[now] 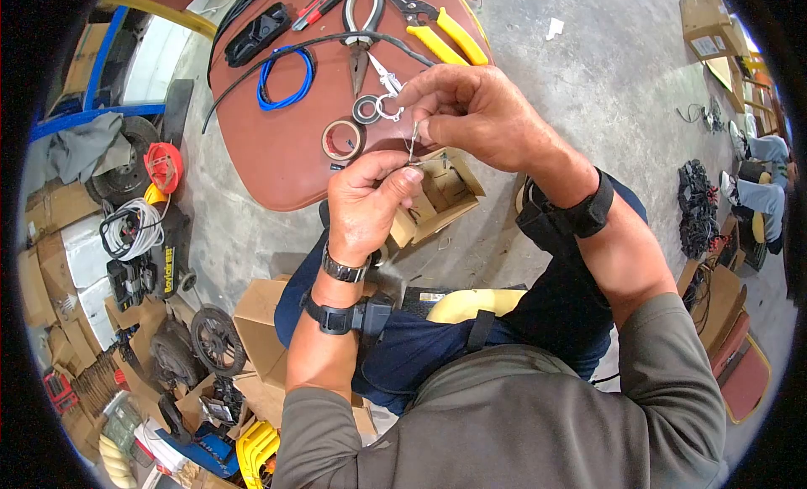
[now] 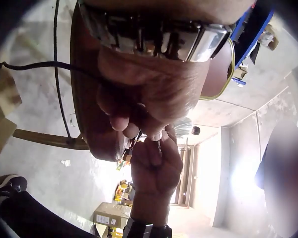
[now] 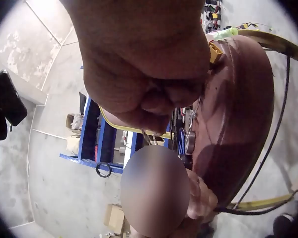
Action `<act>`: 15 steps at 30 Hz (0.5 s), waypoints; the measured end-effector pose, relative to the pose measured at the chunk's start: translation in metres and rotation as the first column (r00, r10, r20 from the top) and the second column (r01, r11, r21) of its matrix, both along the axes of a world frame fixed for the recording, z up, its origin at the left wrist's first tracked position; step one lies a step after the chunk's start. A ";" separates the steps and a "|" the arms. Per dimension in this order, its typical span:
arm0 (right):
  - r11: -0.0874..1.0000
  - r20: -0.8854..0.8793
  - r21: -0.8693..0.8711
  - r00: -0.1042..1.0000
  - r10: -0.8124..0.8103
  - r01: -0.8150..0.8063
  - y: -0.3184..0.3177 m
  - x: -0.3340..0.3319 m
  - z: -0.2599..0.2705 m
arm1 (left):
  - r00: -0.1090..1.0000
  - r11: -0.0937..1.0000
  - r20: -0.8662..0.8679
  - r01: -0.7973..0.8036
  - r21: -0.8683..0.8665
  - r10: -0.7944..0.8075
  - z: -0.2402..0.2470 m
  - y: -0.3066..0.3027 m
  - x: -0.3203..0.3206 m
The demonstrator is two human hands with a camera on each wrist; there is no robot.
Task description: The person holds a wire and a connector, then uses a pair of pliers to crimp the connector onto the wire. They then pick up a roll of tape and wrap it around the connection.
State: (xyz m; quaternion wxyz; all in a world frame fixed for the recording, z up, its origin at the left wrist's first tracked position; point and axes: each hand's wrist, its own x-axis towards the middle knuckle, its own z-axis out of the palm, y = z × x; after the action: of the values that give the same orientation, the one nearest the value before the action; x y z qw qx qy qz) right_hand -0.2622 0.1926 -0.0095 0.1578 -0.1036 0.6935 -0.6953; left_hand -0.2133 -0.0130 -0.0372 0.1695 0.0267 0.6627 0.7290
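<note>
In the head view a thin wire (image 1: 413,142) runs upright between both hands, above a small open cardboard box (image 1: 450,190). The left hand (image 1: 367,199) pinches its lower end between thumb and index finger. From the upper right, the right hand (image 1: 475,119) pinches the top end with thumb and fingertips. The left wrist view shows the left hand (image 2: 149,94) in front, with a twisted strand (image 2: 159,147) reaching to the right hand (image 2: 156,163). In the right wrist view the right hand (image 3: 144,74) covers most of the grip.
On the reddish-brown seat (image 1: 269,169) lie pliers (image 1: 360,43), a yellow-handled tool (image 1: 450,35), white scissors (image 1: 387,81), tape rolls (image 1: 343,140), a blue cable coil (image 1: 267,89) and a black cable. A cardboard box (image 1: 262,321) stands beside the person's leg.
</note>
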 end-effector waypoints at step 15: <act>0.996 0.044 -0.090 0.999 -0.022 0.025 -0.002 0.001 -0.001 | 0.998 1.000 -0.058 -0.021 0.003 0.022 0.004 0.002 -0.002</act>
State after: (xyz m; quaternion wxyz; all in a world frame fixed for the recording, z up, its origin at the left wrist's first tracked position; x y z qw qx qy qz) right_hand -0.2608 0.1911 -0.0109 0.1595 -0.0875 0.6590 -0.7298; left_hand -0.2150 -0.0114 -0.0336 0.1423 0.0409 0.6667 0.7305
